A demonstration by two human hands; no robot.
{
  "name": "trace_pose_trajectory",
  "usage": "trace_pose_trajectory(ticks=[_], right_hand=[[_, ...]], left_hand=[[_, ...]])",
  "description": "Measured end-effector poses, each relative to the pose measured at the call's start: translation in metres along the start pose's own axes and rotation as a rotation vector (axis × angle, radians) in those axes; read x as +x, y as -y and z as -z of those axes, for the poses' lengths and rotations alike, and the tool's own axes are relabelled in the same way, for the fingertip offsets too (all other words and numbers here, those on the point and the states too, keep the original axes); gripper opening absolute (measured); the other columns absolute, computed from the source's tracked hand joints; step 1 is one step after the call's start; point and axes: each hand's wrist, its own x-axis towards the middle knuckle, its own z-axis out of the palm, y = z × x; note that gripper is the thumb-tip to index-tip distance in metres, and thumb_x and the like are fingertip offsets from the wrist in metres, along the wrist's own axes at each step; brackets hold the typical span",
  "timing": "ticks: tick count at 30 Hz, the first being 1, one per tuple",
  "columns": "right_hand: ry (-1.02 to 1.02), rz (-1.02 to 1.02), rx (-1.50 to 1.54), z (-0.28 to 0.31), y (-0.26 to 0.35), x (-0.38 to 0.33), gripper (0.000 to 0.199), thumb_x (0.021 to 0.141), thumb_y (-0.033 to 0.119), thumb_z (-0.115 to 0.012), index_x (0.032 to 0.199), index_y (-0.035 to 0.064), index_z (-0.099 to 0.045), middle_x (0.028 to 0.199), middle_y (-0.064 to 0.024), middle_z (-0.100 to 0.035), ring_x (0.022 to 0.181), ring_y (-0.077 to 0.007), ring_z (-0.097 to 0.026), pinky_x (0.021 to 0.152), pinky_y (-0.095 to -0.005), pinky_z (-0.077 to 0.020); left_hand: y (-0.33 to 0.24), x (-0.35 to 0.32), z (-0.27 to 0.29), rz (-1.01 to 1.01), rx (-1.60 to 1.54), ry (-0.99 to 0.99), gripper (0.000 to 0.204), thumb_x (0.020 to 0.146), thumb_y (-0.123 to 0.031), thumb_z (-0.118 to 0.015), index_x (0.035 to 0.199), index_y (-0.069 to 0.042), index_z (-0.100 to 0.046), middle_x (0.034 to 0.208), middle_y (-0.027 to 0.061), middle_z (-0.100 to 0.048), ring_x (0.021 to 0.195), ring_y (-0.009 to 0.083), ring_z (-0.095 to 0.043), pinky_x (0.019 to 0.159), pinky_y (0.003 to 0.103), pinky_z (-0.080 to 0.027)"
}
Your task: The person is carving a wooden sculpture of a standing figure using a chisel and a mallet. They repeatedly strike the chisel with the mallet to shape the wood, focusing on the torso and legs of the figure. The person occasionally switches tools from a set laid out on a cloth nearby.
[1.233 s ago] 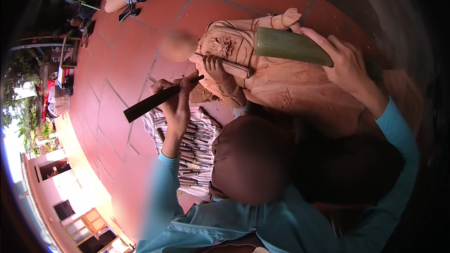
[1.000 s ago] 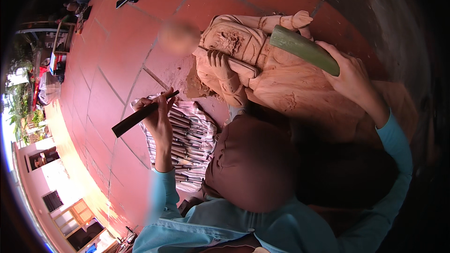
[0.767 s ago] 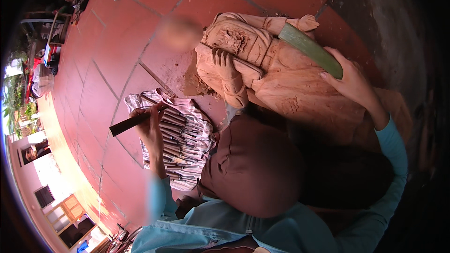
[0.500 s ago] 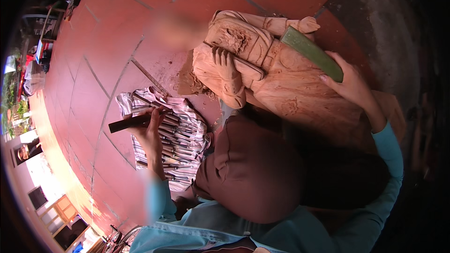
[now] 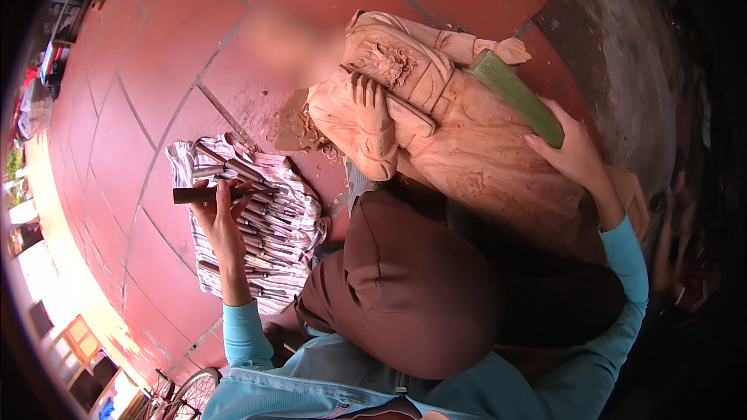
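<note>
My left hand (image 5: pixel 221 216) is closed around the dark wooden handle (image 5: pixel 192 195) of a carving chisel, above a striped cloth (image 5: pixel 180 157). Several carving chisels (image 5: pixel 264 245) with wooden handles lie on that cloth. At the right, my right hand (image 5: pixel 572 148) grips one end of a long green block (image 5: pixel 517 97) with a squared far end. The block is over the lower body of a carved wooden statue (image 5: pixel 467 144), which lies on its back. Carved folds, a chest ornament and hands show on it; its head area is blurred.
Wood shavings (image 5: pixel 315 126) lie beside the statue's shoulder on red floor tiles (image 5: pixel 156 109). My brown-trousered knee (image 5: pixel 405 288) rises between the cloth and the statue. A bicycle (image 5: pixel 191 397) stands at the lower left, and rough grey ground (image 5: pixel 622 70) borders the tiles at right.
The chisel handle in my left hand has turned closer to level. My right hand still grips the green block, its far end over the statue. The whole view has shifted slightly.
</note>
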Motion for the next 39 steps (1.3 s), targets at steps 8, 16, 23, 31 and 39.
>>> trace_pose_trajectory(ticks=[8, 16, 23, 31, 39], right_hand=[[-0.016, 0.027, -0.033, 0.0, 0.006, 0.003, 0.049, 0.081, 0.019, -0.069, 0.124, 0.0023, -0.051, 0.105, -0.0178, -0.065, 0.101, -0.0285, -0.063, 0.086, -0.0346, -0.0469], [0.008, -0.076, -0.041, -0.007, -0.018, 0.0, 0.044, 0.085, 0.015, -0.066, 0.124, -0.0001, -0.051, 0.1, -0.0092, -0.062, 0.09, -0.0162, -0.058, 0.08, -0.0288, -0.0462], [0.001, -0.123, 0.033, -0.007, -0.027, 0.001, 0.04, 0.087, 0.019, -0.065, 0.122, 0.0041, -0.052, 0.081, 0.0015, -0.052, 0.064, -0.0062, -0.045, 0.052, -0.0211, -0.0399], [-0.03, -0.093, 0.006, -0.011, -0.018, -0.002, 0.036, 0.089, 0.018, -0.063, 0.12, 0.0039, -0.053, 0.078, 0.002, -0.051, 0.059, -0.005, -0.042, 0.051, -0.0207, -0.036], [0.032, -0.06, 0.002, -0.011, -0.008, 0.002, 0.033, 0.089, 0.016, -0.063, 0.117, 0.0034, -0.052, 0.076, 0.0024, -0.049, 0.058, -0.0054, -0.041, 0.05, -0.0208, -0.0353]], left_hand=[[0.121, 0.009, 0.113, 0.354, 0.378, -0.079, 0.031, 0.088, -0.02, -0.066, 0.106, -0.005, -0.046, 0.095, 0.0066, -0.057, 0.077, 0.0135, -0.06, 0.063, 0.029, -0.053], [0.187, -0.008, 0.147, 0.539, 0.412, -0.156, 0.043, 0.081, -0.014, -0.072, 0.112, 0.0, -0.045, 0.096, 0.0095, -0.057, 0.083, 0.0187, -0.062, 0.058, 0.033, -0.059], [0.153, -0.019, 0.108, 0.341, 0.541, -0.242, 0.066, 0.08, -0.01, -0.07, 0.132, -0.009, -0.03, 0.091, 0.0148, -0.059, 0.078, 0.0242, -0.063, 0.063, 0.034, -0.055], [0.17, -0.028, 0.094, 0.109, 1.256, -0.076, 0.032, 0.081, -0.037, -0.066, 0.093, -0.007, -0.065, 0.098, 0.0206, -0.057, 0.096, 0.0364, -0.056, 0.079, 0.044, -0.048], [0.217, -0.036, 0.09, 0.477, 0.732, 0.069, 0.033, 0.08, -0.022, -0.07, 0.09, 0.009, -0.062, 0.065, 0.0139, -0.066, 0.069, 0.0193, -0.068, 0.056, 0.03, -0.054]])
